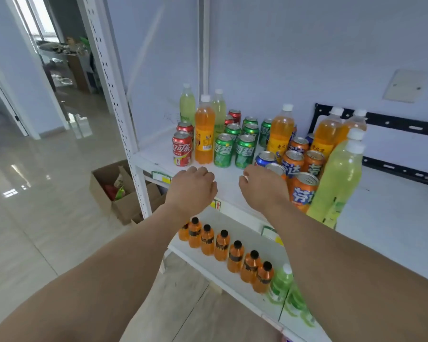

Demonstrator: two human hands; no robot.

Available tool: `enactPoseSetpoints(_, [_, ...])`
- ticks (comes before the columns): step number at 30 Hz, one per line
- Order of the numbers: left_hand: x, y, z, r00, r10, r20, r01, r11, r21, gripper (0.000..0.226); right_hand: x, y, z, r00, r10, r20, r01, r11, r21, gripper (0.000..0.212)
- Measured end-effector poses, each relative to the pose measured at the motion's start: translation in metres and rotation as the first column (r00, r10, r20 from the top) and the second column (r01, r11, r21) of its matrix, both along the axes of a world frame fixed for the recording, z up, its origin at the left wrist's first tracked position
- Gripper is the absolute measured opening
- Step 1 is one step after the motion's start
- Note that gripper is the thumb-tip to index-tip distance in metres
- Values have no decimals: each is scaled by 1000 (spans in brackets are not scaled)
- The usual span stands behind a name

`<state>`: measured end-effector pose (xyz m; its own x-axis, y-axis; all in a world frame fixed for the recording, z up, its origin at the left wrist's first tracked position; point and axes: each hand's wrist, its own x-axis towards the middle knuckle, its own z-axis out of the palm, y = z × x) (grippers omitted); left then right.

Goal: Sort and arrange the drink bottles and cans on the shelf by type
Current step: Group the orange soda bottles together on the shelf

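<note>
The white shelf (158, 154) carries mixed drinks. Red cola cans (182, 149) stand at the left beside an orange bottle (204, 129). Green Sprite cans (234, 150) fill the middle, with pale green bottles (188, 104) behind. Orange Fanta cans (304, 191) and a blue can (265, 157) cluster at the right, next to a tall pale green bottle (336, 183) and more orange bottles (281, 129). My left hand (192, 188) hovers over the shelf's front edge, fingers curled, holding nothing. My right hand (262, 186) is curled just left of a Fanta can (277, 169); I cannot tell if it touches it.
A lower shelf (255, 243) holds a row of small orange bottles with black caps (223, 245) and green bottles (281, 283). An open cardboard box (116, 191) sits on the glossy floor at the left. A perforated white upright (119, 107) frames the shelf's left side.
</note>
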<state>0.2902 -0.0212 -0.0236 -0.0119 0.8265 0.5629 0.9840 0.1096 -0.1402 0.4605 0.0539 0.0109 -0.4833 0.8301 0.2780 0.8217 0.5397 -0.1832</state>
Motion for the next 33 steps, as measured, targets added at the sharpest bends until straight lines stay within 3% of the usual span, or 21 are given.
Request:
enactPoseSetpoints(4, [-23, 44, 9, 942, 41, 334, -54, 998, 28, 35, -30, 40, 3, 931, -147, -333, 133, 989, -64, 28])
enactPoseSetpoints(7, [-27, 93, 18, 776, 10, 630, -109, 987, 119, 48, -45, 79, 11, 811, -247, -531, 256, 965, -58, 42])
enactPoseSetpoints(11, [-39, 148, 22, 588, -25, 809, -165, 975, 151, 81, -51, 130, 26, 645, -413, -643, 473, 877, -89, 73])
enactPoseSetpoints(18, [-64, 202, 29, 377, -75, 923, -172, 974, 149, 98, -52, 197, 29, 529, -612, -587, 514, 782, -352, 104])
enactPoseSetpoints(22, [-71, 214, 20, 217, -90, 972, -202, 970, 135, 97, -51, 208, 18, 451, -735, -506, 514, 678, -526, 87])
enactPoseSetpoints(25, [-77, 219, 11, 134, -67, 989, -212, 973, 95, 92, -52, 207, 19, 480, -757, -443, 534, 653, -537, 76])
enactPoseSetpoints(30, [-91, 221, 11, 187, -111, 976, -150, 979, 139, 62, -62, 200, 22, 509, -740, -439, 590, 672, -448, 71])
enactPoseSetpoints(33, [-93, 217, 20, 251, -204, 946, -100, 967, 235, 59, -63, 195, 35, 511, -715, -478, 589, 696, -412, 69])
